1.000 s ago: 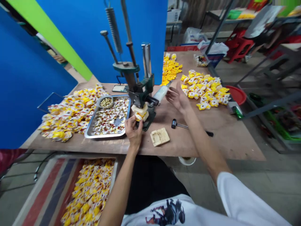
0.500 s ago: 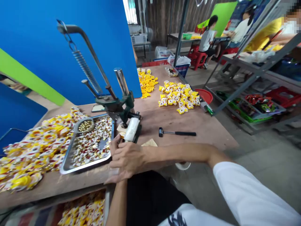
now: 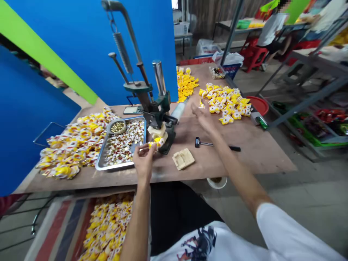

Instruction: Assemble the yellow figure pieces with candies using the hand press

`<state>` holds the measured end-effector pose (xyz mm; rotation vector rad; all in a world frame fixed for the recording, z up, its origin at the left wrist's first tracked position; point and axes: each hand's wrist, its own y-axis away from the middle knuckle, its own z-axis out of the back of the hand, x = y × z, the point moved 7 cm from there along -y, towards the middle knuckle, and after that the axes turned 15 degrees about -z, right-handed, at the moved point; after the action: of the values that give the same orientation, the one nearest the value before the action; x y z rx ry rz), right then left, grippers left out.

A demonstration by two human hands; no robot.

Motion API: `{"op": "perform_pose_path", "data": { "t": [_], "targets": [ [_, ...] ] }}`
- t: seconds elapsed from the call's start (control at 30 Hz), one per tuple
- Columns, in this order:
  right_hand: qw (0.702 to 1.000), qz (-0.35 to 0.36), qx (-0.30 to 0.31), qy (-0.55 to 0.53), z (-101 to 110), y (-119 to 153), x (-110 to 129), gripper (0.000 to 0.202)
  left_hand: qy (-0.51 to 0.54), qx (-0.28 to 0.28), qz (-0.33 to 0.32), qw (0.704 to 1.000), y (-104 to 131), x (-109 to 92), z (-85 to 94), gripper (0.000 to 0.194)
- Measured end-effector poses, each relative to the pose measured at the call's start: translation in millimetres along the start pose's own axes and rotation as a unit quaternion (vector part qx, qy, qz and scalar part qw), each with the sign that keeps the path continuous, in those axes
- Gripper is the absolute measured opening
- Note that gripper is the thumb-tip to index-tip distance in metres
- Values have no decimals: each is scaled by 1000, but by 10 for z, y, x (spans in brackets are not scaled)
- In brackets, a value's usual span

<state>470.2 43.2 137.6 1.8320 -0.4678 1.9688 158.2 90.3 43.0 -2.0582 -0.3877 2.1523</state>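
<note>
My left hand (image 3: 143, 159) pinches a small yellow-and-white plastic toy part (image 3: 157, 142) at the cream-coloured block (image 3: 157, 131) under the head of a green hand press (image 3: 160, 108). The press's white-wrapped lever handle (image 3: 178, 110) points up and away to the right. My right hand (image 3: 202, 116) is over the table beside that handle, fingers apart and somewhat blurred, with nothing visible in them. Close beyond its fingers lie a single yellow-and-white part (image 3: 202, 104) and a pile of similar parts (image 3: 227, 101).
A metal tray (image 3: 119, 165) holds small white, red and gold pieces and a dish of gold beads (image 3: 117, 127). Yellow-and-white parts (image 3: 78, 145) are heaped left of it. A hammer (image 3: 206, 144) and a cream block (image 3: 183, 158) lie on the right. A person (image 3: 272, 29) sits in the background.
My right hand has left the lever handle and moved right toward the pile. The handle has swung up. My left hand remains at the press, and the view has shifted.
</note>
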Motion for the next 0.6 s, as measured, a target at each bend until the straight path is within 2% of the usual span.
{"op": "perform_pose_path", "data": {
  "t": [0.07,0.13,0.2,0.23,0.3,0.37,0.5,0.6],
  "targets": [
    [999,29,7,24,51,160,-211,64,71,65,115,989,222,71,-31,46],
    [991,63,98,69,-101,495,-429,76,120,128,186,967,475,43,-128,47],
    [971,68,200,108,-286,847,-636,73,135,161,217,953,671,-21,-236,50],
    [965,61,225,118,-335,969,-719,68,132,175,227,949,744,-43,-295,52],
    [961,43,240,129,-355,1074,-834,61,110,204,237,943,841,-54,-402,59],
    [961,32,237,141,-321,1051,-900,59,72,218,223,947,855,-24,-456,63],
    [954,75,212,200,-261,933,-945,35,2,208,168,964,771,123,-458,61],
    [952,93,187,223,-258,884,-996,26,8,220,171,960,792,251,-522,60]
  ]
}}
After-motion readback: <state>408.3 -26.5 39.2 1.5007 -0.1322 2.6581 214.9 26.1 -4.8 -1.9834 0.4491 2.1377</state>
